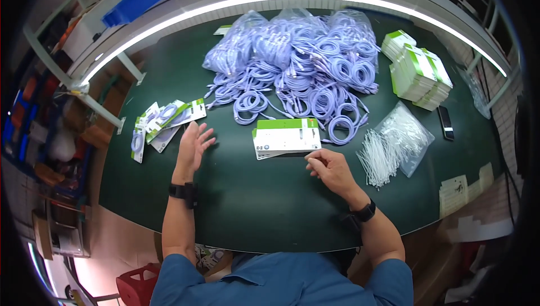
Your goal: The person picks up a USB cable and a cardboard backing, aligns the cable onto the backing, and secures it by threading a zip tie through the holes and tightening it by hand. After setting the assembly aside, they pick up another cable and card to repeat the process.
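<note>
A stack of white-and-green cards [288, 137] is seen at the centre of the frame on a dark green table [253, 210], below a heap of lilac cables [343, 67]. At centre left, the left hand [197, 145] is held empty, its fingers spread, near packaged cables [163, 116]. Right of centre, the right hand [329, 170] is poised by the stack's lower right corner, thumb and fingertips drawn close; whether anything is pinched cannot be told. A single card would probably be best parted by its edge, with the stack steadied by the left hand so that the lower cards, slightly askew, are not dragged along.
</note>
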`<state>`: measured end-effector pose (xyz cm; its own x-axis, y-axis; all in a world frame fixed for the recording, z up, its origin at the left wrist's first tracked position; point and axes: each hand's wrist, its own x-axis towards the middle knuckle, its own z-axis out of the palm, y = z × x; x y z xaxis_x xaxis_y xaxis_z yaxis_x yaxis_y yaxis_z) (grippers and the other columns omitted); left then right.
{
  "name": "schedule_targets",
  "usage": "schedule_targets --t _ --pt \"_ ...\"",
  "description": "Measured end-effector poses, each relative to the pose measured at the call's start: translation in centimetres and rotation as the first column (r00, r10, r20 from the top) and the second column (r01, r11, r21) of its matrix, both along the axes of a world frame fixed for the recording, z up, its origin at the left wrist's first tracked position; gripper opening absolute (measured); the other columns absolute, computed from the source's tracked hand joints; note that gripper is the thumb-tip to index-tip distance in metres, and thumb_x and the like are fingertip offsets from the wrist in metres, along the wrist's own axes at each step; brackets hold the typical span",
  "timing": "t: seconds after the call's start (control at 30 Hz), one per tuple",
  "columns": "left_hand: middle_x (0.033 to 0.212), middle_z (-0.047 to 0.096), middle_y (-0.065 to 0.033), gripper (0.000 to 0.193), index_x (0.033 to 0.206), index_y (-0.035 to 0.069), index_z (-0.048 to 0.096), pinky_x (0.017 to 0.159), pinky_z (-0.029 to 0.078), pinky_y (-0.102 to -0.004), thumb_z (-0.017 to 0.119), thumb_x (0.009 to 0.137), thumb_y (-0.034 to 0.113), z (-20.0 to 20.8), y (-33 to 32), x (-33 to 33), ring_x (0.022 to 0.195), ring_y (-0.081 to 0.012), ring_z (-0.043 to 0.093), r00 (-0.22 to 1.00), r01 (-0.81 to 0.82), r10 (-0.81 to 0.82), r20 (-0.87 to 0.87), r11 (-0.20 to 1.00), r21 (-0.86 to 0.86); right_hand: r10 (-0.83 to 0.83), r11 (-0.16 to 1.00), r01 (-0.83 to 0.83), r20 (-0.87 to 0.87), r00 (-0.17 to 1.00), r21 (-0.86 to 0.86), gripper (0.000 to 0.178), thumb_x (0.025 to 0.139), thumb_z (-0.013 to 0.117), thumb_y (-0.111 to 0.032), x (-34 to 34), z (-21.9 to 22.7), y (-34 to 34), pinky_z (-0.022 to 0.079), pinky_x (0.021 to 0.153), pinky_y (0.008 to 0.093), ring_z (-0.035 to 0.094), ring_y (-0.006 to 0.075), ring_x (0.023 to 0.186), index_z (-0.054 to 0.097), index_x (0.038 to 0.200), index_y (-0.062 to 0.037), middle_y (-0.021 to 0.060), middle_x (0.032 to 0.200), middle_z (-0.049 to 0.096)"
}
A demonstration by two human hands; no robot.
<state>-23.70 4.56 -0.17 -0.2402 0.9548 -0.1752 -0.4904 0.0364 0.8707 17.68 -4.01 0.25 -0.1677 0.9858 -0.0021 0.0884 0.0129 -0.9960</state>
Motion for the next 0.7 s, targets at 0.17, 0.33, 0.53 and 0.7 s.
schedule_targets --t 0.17,0.33,0.53,0.7 --pt "0.130 0.068 -0.0140 0.050 0.142 -0.002 0.057 0.084 0.060 -0.0339 0.072 0.100 0.022 -0.3 1.0 4.4 0.108 -0.0224 0.072 0.803 0.318 -0.284 -0.525 0.948 -0.026 0.044 0.998 -0.046 0.054 0.998 0.045 0.016 0.104 0.065 -0.010 0.5 -0.1 -0.3 0.054 0.064 0.0221 0.067 0.0080 0.071 0.073 0.111 0.0015 0.0051 0.088 0.074" --pt "0.115 0.074 -0.0125 0.038 0.125 -0.001 0.070 0.085 0.057 -0.0339 0.076 0.091 0.015 0.2 5.2 9.3 0.100 -0.0237 0.071 0.337 0.385 0.004 -0.941 0.912 0.142 0.026 0.998 -0.029 0.056 0.998 0.058 0.016 0.103 0.065 -0.009 0.7 -0.3 -0.4 0.054 0.065 0.0222 0.067 0.0083 0.072 0.073 0.110 0.0020 0.0056 0.088 0.074" --pt "0.105 0.071 -0.0177 0.030 0.111 0.001 0.073 0.090 0.055 -0.0441 0.079 0.086 0.016 -1.6 9.5 11.1 0.096 -0.0368 0.068 -0.161 0.444 0.398 -0.903 0.846 0.294 0.026 0.994 -0.035 0.096 0.995 0.100 0.016 0.103 0.065 -0.009 0.4 0.2 -0.4 0.054 0.065 0.0225 0.068 0.0086 0.071 0.073 0.110 0.0024 0.0061 0.087 0.074" --pt "0.089 0.069 -0.0147 0.021 0.090 0.000 0.072 0.079 0.053 -0.0458 0.076 0.090 0.021 -0.5 10.4 10.3 0.084 -0.0362 0.066 -0.147 0.362 0.322 -0.935 0.898 0.252 0.021 0.993 -0.029 0.072 0.997 0.110 0.016 0.102 0.065 -0.008 0.5 0.5 -0.4 0.057 0.066 0.0251 0.070 0.0112 0.071 0.073 0.109 0.0045 0.0091 0.086 0.076"
